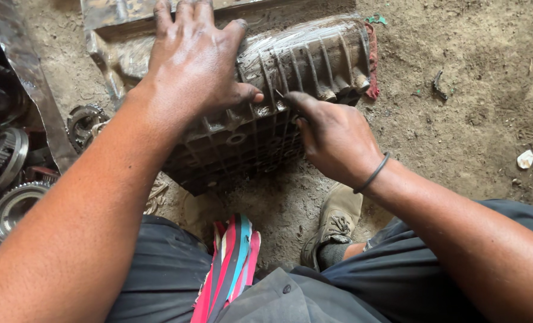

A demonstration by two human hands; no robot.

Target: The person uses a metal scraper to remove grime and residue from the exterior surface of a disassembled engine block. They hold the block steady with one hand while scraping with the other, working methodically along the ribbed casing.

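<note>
A greasy ribbed metal housing [314, 60], like a gearbox casing, lies on the dirt ground in front of me. My left hand [191, 60] presses flat on its top left, fingers spread and thumb hooked over a rib. My right hand [332, 134] rests against the casing's near face, its fingers curled and pinched at a rib beside my left thumb; whether it holds a small tool I cannot tell. A black band circles my right wrist.
Several steel gears [9, 179] lie at the left beside a strip of sheet metal [21, 66]. A red rag [372, 60] pokes from under the casing. My shoe [335, 224] and a striped cloth [230, 269] are below; bare dirt spreads right.
</note>
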